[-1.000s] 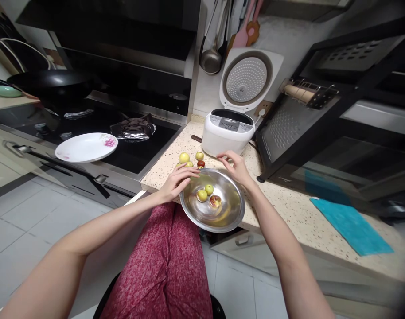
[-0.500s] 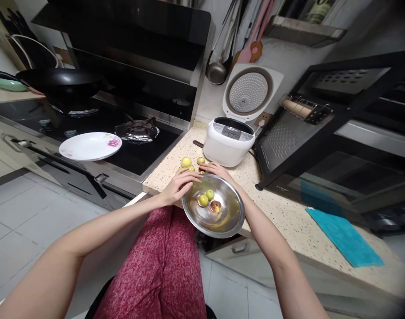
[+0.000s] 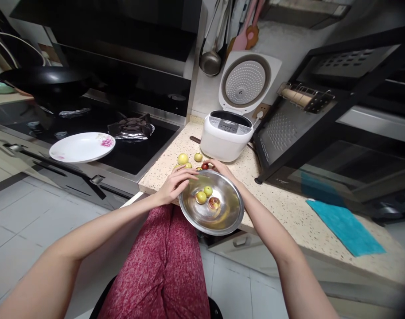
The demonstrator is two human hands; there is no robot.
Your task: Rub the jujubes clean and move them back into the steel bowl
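Observation:
A steel bowl (image 3: 222,219) sits at the counter's front edge, tilted toward me, with three small fruits (image 3: 207,196) inside: two green, one reddish. My left hand (image 3: 174,182) grips the bowl's left rim. My right hand (image 3: 222,169) reaches over the far rim and pinches a small dark red fruit (image 3: 205,166). Several more green fruits (image 3: 183,158) lie loose on the speckled counter just beyond the bowl.
A white rice cooker (image 3: 226,135) with its lid up stands behind the fruits. A black rack (image 3: 305,115) fills the right. A teal cloth (image 3: 345,226) lies on the counter. Left: gas stove (image 3: 131,128), flowered white plate (image 3: 81,147), black wok (image 3: 46,82).
My right hand moved left from beside the rice cooker to the loose fruits and closed its fingers on the dark red one. My left hand stayed on the bowl rim.

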